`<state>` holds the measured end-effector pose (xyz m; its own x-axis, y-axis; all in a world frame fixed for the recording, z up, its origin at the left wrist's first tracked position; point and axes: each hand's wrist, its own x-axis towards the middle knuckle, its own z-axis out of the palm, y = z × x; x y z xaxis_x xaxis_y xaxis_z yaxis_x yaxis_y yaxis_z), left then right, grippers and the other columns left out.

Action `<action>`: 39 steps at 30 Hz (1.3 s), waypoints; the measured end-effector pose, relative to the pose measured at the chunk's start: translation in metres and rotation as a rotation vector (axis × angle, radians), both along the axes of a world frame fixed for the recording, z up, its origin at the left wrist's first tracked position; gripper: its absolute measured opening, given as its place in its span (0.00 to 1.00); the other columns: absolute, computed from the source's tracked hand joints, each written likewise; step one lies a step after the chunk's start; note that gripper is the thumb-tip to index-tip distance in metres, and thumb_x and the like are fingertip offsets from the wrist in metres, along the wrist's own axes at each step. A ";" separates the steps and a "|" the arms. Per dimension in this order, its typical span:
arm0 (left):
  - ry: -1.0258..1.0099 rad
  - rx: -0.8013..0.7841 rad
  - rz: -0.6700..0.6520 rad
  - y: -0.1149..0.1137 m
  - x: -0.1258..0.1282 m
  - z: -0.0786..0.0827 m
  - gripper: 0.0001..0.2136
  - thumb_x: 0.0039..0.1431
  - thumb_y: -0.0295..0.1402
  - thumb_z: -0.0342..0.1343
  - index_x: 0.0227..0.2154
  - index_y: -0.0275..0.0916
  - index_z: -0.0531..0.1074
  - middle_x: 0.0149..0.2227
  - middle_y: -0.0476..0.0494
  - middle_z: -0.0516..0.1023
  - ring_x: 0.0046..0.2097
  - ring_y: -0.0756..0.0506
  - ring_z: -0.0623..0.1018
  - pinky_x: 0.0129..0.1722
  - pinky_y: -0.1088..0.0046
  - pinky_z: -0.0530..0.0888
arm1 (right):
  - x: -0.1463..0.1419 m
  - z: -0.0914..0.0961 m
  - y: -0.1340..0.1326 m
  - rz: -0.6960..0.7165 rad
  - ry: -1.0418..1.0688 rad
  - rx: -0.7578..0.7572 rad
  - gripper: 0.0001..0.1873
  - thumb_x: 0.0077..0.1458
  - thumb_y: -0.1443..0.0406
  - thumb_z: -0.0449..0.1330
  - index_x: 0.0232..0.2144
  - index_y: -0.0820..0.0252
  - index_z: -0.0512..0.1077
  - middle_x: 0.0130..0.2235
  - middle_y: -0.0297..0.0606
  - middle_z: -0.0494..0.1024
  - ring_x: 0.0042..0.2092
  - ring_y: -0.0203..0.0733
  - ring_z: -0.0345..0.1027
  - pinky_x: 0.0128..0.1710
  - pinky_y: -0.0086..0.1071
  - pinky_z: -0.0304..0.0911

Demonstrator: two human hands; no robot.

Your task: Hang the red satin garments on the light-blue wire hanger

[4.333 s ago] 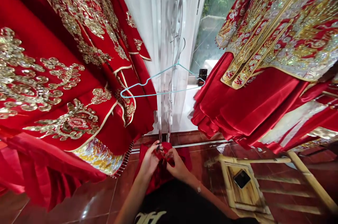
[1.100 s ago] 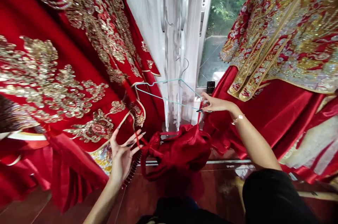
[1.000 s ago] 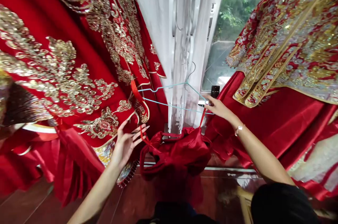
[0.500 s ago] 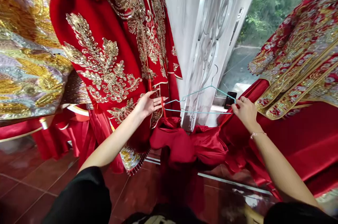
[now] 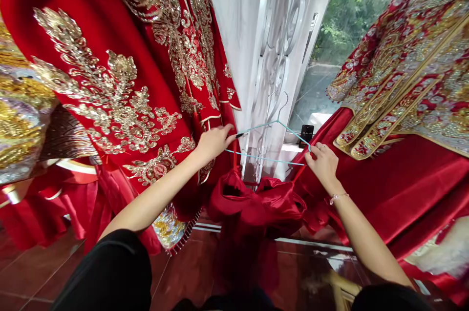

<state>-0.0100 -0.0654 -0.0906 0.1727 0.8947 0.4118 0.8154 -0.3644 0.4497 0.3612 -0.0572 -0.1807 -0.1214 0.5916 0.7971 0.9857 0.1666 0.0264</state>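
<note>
A light blue wire hanger (image 5: 273, 158) hangs from the white window grille (image 5: 278, 52). A plain red satin garment (image 5: 256, 203) droops from thin red straps at the hanger's two ends. My left hand (image 5: 214, 141) pinches the hanger's left end where one strap runs down. At the hanger's right end my right hand (image 5: 324, 163) is closed on the wire and the other strap. A thin bracelet sits on my right wrist.
A red robe with gold embroidery (image 5: 120, 86) hangs at the left, close to my left arm. Another embroidered red jacket over a red skirt (image 5: 399, 120) hangs at the right. A small dark phone (image 5: 306, 133) stands on the windowsill. The floor (image 5: 40, 272) is glossy red-brown tile.
Both hands rose from the bundled red garment near the floor to the hanger, carrying its straps. The garment now dangles from the hanger's ends. In the last half second the view shifted slightly.
</note>
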 end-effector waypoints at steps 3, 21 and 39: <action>0.193 0.386 0.091 -0.019 -0.018 -0.024 0.12 0.68 0.34 0.50 0.49 0.38 0.73 0.55 0.32 0.76 0.55 0.34 0.75 0.48 0.56 0.77 | -0.003 -0.008 -0.010 0.012 0.056 0.010 0.11 0.60 0.62 0.54 0.30 0.59 0.74 0.32 0.42 0.72 0.37 0.46 0.63 0.37 0.37 0.55; -0.012 -0.300 -0.493 -0.075 -0.059 -0.211 0.07 0.62 0.34 0.55 0.28 0.40 0.69 0.32 0.47 0.77 0.37 0.46 0.74 0.40 0.72 0.72 | 0.004 -0.192 -0.060 0.036 0.948 -0.403 0.15 0.40 0.62 0.58 0.34 0.56 0.74 0.36 0.42 0.76 0.39 0.49 0.73 0.47 0.48 0.70; -0.348 0.343 -0.014 -0.050 -0.065 -0.143 0.07 0.62 0.37 0.56 0.35 0.42 0.77 0.45 0.41 0.81 0.47 0.41 0.80 0.52 0.59 0.76 | 0.008 -0.108 -0.078 0.550 1.578 -0.326 0.21 0.48 0.61 0.59 0.47 0.49 0.64 0.34 0.36 0.82 0.34 0.47 0.79 0.41 0.47 0.73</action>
<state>-0.0752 -0.1157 -0.2335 -0.0161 0.6961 0.7178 0.6321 -0.5491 0.5467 0.3696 -0.1351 -0.2888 0.3793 0.9040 0.1973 -0.1534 0.2717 -0.9501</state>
